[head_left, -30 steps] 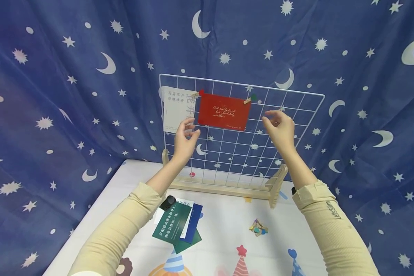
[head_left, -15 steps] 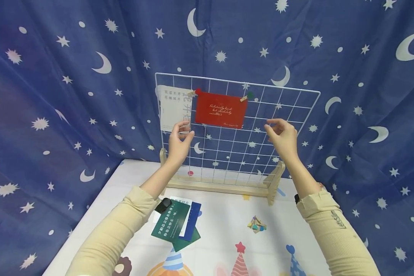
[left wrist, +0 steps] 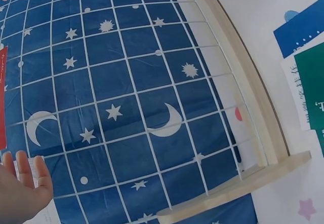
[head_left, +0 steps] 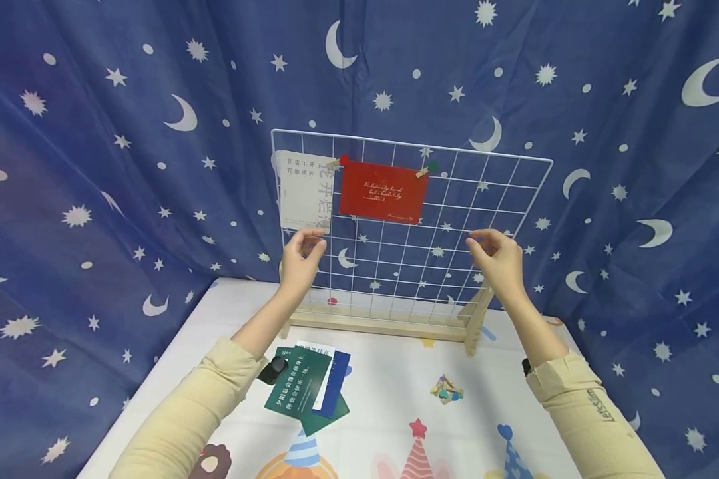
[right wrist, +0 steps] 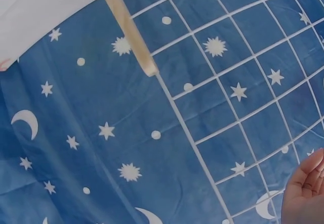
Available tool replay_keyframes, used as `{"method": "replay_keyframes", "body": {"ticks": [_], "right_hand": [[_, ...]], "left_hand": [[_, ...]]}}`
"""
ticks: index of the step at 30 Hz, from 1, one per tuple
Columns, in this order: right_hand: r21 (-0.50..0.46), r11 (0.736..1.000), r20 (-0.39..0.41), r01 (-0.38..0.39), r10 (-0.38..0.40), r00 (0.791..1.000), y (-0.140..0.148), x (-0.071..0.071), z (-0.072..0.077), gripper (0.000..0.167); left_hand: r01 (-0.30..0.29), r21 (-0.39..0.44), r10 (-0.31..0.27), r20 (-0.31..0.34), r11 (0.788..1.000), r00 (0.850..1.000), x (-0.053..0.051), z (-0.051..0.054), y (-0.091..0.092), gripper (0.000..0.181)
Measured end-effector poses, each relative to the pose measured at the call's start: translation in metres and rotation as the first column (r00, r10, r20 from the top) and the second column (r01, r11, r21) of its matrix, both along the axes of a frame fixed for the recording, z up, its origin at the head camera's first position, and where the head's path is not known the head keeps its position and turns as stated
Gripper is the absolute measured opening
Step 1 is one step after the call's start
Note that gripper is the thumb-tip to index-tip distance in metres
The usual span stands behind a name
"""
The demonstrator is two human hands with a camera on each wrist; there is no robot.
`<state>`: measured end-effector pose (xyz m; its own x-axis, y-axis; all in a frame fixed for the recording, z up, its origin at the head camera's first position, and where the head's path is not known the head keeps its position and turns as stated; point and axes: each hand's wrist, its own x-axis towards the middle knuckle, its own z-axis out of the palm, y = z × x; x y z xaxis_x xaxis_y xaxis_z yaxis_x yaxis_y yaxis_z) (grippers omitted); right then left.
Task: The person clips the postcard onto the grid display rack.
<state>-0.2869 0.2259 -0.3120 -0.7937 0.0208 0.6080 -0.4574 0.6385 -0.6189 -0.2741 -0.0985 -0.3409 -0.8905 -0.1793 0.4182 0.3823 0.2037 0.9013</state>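
Observation:
Clipped to a white wire grid (head_left: 407, 144) are a white card (head_left: 304, 189) at its left and a red card (head_left: 383, 193) beside it. Small wooden clothespins hold them along the top, one with a red heart (head_left: 344, 159), another with a green ornament (head_left: 433, 165). My left hand (head_left: 301, 263) is at the white card's lower edge with fingers loosely bent and nothing held; whether it touches the card I cannot tell. Over the grid's right part hovers my right hand (head_left: 498, 263), also holding nothing, fingers relaxed.
The grid stands on a wooden base (head_left: 377, 326). In front of it lie overlapping cards, a green card (head_left: 299, 379) and a blue card (head_left: 335, 386) among them. A small pile of clothespins (head_left: 446, 390) is to their right. A starry blue curtain (head_left: 156, 133) hangs behind.
Both hands have come down and spread apart, the left hand moving left and down off the white card, the right hand slightly right and down. The cards stay in place.

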Motion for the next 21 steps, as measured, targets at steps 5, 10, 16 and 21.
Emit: {"method": "replay_keyframes", "body": {"ticks": [5, 10, 16, 21], "right_hand": [[0.011, 1.000, 0.007, -0.014, 0.014, 1.000, 0.005, 0.007, -0.008, 0.022], [0.031, 0.999, 0.016, -0.027, 0.027, 1.000, 0.006, 0.014, -0.012, 0.021], [0.064, 0.998, 0.042, -0.026, 0.023, 0.999, 0.009, 0.021, -0.023, 0.020], [0.091, 0.996, 0.038, -0.020, 0.017, 0.999, 0.012, 0.025, -0.028, 0.020]], "left_hand": [[0.021, 0.006, -0.021, -0.013, 1.000, 1.000, 0.003, -0.007, -0.005, 0.022], [0.038, 0.000, -0.038, 0.023, 0.999, 0.999, 0.016, -0.007, -0.011, 0.021], [0.037, -0.012, -0.035, 0.089, 0.999, 0.995, 0.037, -0.008, -0.017, 0.022], [0.031, -0.003, -0.030, 0.086, 1.000, 0.996, 0.023, -0.035, -0.027, 0.022]]}}
